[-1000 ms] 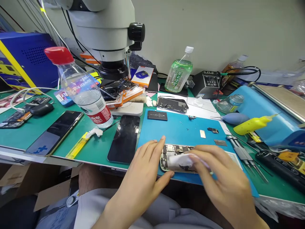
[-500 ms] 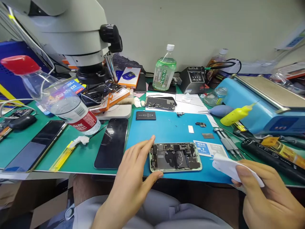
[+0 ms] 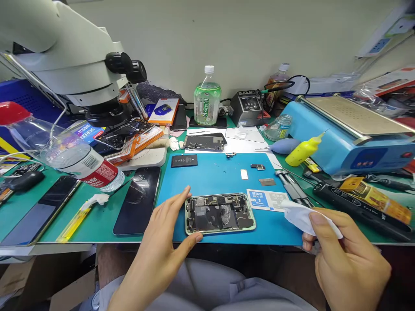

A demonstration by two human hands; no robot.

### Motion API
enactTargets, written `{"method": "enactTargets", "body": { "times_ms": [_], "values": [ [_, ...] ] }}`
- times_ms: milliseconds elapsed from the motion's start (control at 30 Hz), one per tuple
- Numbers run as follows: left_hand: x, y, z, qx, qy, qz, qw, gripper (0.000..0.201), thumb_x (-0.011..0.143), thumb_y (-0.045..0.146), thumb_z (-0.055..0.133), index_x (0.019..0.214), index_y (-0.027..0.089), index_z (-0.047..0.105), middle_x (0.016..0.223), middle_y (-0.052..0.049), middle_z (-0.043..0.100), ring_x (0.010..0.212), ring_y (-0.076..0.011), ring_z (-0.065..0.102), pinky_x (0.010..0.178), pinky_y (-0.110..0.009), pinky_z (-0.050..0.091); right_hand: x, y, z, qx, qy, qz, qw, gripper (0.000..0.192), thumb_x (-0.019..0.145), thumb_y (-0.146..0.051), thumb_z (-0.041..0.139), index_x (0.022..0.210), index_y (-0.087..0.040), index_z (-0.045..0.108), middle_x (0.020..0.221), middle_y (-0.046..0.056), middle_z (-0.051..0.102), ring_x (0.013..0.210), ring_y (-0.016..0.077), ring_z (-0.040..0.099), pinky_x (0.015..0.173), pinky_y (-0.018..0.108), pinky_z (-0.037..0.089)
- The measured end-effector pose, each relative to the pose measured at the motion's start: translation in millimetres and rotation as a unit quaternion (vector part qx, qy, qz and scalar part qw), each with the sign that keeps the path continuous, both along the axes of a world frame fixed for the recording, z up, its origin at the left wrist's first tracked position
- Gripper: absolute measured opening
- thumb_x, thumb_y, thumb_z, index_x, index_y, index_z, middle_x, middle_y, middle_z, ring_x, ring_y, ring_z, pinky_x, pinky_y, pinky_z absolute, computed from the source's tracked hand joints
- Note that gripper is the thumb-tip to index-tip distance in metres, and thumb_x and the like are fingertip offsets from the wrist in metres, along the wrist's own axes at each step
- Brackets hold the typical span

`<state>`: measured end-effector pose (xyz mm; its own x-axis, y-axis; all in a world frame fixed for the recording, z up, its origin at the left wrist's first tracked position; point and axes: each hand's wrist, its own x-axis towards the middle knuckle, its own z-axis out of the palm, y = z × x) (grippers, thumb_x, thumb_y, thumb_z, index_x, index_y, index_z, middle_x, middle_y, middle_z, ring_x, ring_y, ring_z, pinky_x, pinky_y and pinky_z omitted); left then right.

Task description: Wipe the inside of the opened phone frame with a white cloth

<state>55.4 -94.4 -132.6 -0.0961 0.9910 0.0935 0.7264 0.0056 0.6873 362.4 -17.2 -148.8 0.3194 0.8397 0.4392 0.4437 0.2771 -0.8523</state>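
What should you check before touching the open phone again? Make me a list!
1. Open phone lies flat on the blue mat: ok.
2. Left hand steadies the phone's left end, thumb and finger at its corners: ok.
3. Right hand pinches the white wipe firmly: ok.
4. Wipe is away from the phone, off to its right: ok.
5. Small loose parts sit farther back on the mat, apart from the phone: ok.
6. Phone's insides are clean: cannot tell, too small to see.
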Motion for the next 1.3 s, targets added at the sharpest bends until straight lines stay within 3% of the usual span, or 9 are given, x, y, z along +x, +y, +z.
{"method": "enactTargets", "body": {
  "times_ms": [467,600,667,733,833,933,1033,1200,1300],
  "values": [
    [-1,0,-2.7,0.032,0.07,-0.019,0.997,0.072,0.105,0.044,0.063,0.166,0.045,0.025,0.17,-0.003,0.049,0.161,-0.0301,0.041,0.126,-0.056,0.043,5,-6,4.2,-0.006,-0.019,0.027,0.999,0.024,0.098,-0.045,0.072,0.09,-0.023,0.076,0.089,0.002,0.069,0.058,0.011,0.056,0.052,0.026,0.052],
    [0,1,-6.2,0.055,0.13,-0.036,0.989,0.069,0.107,0.043,0.06,0.167,0.038,0.025,0.169,-0.007,0.05,0.16,-0.0308,0.042,0.124,-0.053,0.046,3,-10,3.9,0.017,-0.092,0.064,0.994,0.015,0.1,-0.039,0.072,0.095,-0.026,0.079,0.098,0.003,0.075,0.082,0.0175,0.07,0.069,0.029,0.057],
    [1,2,-7.9,0.078,0.175,-0.045,0.98,0.067,0.108,0.04,0.057,0.167,0.033,0.026,0.168,-0.01,0.051,0.159,-0.0319,0.044,0.123,-0.053,0.046,-2,-14,5.8,0.071,-0.18,0.111,0.975,0.009,0.1,-0.027,0.072,0.105,-0.028,0.08,0.108,0.002,0.079,0.101,0.0191,0.074,0.09,0.031,0.058],
    [3,4,-9.3,0.098,0.209,-0.05,0.972,0.067,0.107,0.039,0.057,0.166,0.029,0.027,0.167,-0.012,0.052,0.157,-0.0326,0.046,0.122,-0.052,0.046,-11,-18,9.8,0.137,-0.275,0.148,0.94,0.022,0.099,-0.014,0.071,0.115,-0.027,0.079,0.113,0.002,0.081,0.104,0.0181,0.075,0.097,0.032,0.057],
    [5,5,-11.4,0.106,0.233,-0.051,0.965,0.072,0.106,0.044,0.059,0.167,0.026,0.026,0.165,-0.013,0.054,0.155,-0.0335,0.049,0.12,-0.051,0.046,-27,-24,17.9,0.18,-0.359,0.165,0.901,0.029,0.098,-0.008,0.069,0.12,-0.023,0.078,0.115,0.004,0.082,0.095,0.0176,0.074,0.084,0.031,0.059],
    [7,6,-13.6,0.106,0.243,-0.036,0.964,0.07,0.107,0.048,0.057,0.166,0.024,0.028,0.164,-0.013,0.055,0.153,-0.0338,0.051,0.119,-0.051,0.046,-35,-25,23.2,0.18,-0.388,0.182,0.885,0.03,0.1,-0.008,0.066,0.123,-0.022,0.077,0.117,0.006,0.082,0.09,0.0177,0.074,0.075,0.031,0.06],
    [10,6,-14.2,0.102,0.235,-0.02,0.966,0.07,0.108,0.05,0.056,0.166,0.024,0.028,0.163,-0.012,0.057,0.151,-0.0332,0.052,0.119,-0.05,0.046,-31,-24,21.1,0.184,-0.364,0.188,0.894,0.03,0.099,-0.007,0.066,0.122,-0.022,0.076,0.116,0.007,0.082,0.097,0.019,0.075,0.08,0.032,0.062],
    [12,7,-13.1,0.114,0.222,-0.016,0.968,0.07,0.107,0.051,0.057,0.166,0.023,0.032,0.16,-0.013,0.059,0.149,-0.0329,0.055,0.118,-0.049,0.047,-17,-23,9.6,0.136,-0.27,0.173,0.937,0.025,0.1,-0.011,0.066,0.116,-0.026,0.078,0.115,0.004,0.079,0.108,0.0192,0.076,0.097,0.03,0.059],
    [11,8,-14.6,0.121,0.234,-0.017,0.965,0.07,0.108,0.052,0.055,0.165,0.022,0.031,0.159,-0.012,0.06,0.149,-0.032,0.055,0.117,-0.048,0.047,-11,-24,8.1,0.052,-0.186,0.119,0.974,0.017,0.103,-0.028,0.065,0.108,-0.028,0.081,0.113,0.002,0.08,0.095,0.0188,0.077,0.083,0.027,0.061]
  ]
}}
